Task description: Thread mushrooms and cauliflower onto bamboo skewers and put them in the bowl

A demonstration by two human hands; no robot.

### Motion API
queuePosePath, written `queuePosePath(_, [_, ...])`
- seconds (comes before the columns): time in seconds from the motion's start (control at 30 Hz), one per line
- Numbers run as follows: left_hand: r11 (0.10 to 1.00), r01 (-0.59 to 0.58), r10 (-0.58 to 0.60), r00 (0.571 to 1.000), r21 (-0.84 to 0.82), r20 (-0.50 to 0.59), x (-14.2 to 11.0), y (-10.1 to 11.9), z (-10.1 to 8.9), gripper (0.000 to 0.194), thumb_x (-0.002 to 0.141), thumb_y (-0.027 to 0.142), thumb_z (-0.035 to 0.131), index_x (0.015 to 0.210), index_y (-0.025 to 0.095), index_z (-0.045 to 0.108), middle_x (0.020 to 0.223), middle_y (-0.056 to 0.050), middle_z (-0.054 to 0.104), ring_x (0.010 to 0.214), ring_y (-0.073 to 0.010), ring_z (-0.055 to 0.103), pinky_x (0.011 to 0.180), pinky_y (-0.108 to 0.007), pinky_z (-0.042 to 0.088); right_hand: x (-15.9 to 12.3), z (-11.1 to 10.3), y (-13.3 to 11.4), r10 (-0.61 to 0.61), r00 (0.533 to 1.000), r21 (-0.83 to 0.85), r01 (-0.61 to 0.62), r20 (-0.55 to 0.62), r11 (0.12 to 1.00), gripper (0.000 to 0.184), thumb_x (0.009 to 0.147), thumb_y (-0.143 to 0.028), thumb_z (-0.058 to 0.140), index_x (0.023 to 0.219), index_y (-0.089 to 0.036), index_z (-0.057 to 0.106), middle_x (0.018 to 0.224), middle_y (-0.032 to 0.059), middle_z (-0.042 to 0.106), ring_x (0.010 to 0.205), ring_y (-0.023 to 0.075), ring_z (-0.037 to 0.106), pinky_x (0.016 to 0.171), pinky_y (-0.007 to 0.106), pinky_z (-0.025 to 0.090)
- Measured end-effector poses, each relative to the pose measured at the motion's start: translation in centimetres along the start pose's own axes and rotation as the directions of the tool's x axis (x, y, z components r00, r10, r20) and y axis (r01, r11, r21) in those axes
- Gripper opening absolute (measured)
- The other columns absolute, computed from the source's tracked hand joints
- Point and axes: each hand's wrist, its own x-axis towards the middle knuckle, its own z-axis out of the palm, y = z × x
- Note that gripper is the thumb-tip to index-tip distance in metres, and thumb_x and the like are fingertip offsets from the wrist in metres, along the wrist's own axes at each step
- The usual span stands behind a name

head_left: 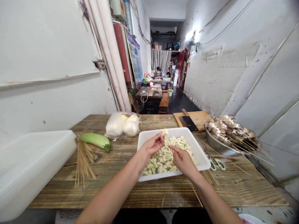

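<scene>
Pinched fingers of the left hand (153, 144) hold a cauliflower floret (164, 132) above the far rim of the white tray (203, 160); the right hand's (182, 158) fingers press together over the tray's cauliflower pieces (164, 160). Scissors (216, 161) lie just beside the tray's right edge; bare wood shows leftward.

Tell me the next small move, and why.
Probably bring the right hand towards the cauliflower floret: the left hand pinches it above the white tray, while the right hand is poised close by, apart from it. Whether the right hand grips anything is unclear.
</scene>
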Motion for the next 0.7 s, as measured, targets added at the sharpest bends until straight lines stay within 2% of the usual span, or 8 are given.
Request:
queuePosePath(0.27, [0.999,0.005,-0.005,1.000,0.045,-0.008,0.22,0.00,-0.15,0.009,0.080,0.002,0.052,0.075,0.006,0.058,0.061,-0.005,0.058,0.052,-0.0074,0.056,0.052,-0.016,0.051,-0.05,-0.05,0.10,-0.007,1.000,-0.019,0.008,0.017,1.000,0.041,0.083,-0.031,0.043,0.114,-0.010,0.061,0.049,-0.0053,0.037,0.044,0.0090,0.035,0.042,0.020,0.030])
queuePosePath(0.47, [0.995,-0.027,0.029,0.999,0.093,-0.018,0.01,-0.25,-0.01,0.014,0.078,-0.001,0.051,0.068,0.008,0.056,0.059,-0.005,0.057,0.052,-0.0079,0.055,0.053,-0.017,0.050,-0.04,-0.04,0.50,0.053,0.998,0.051,-0.055,0.036,0.997,0.043,0.083,-0.032,0.043,0.116,-0.010,0.059,0.046,-0.0070,0.036,0.041,0.0084,0.034,0.042,0.020,0.029])
queuePosePath(0.7, [0.982,-0.054,0.052,0.998,0.183,0.019,-0.12,-0.72,0.09,0.018,0.077,-0.003,0.048,0.065,0.008,0.056,0.056,-0.004,0.057,0.052,-0.0079,0.055,0.055,-0.018,0.049,0.03,0.04,0.43,0.044,0.999,0.036,-0.044,-0.010,0.998,0.040,0.080,-0.030,0.045,0.109,-0.010,0.063,0.045,-0.0062,0.040,0.040,0.0082,0.034,0.040,0.019,0.028])
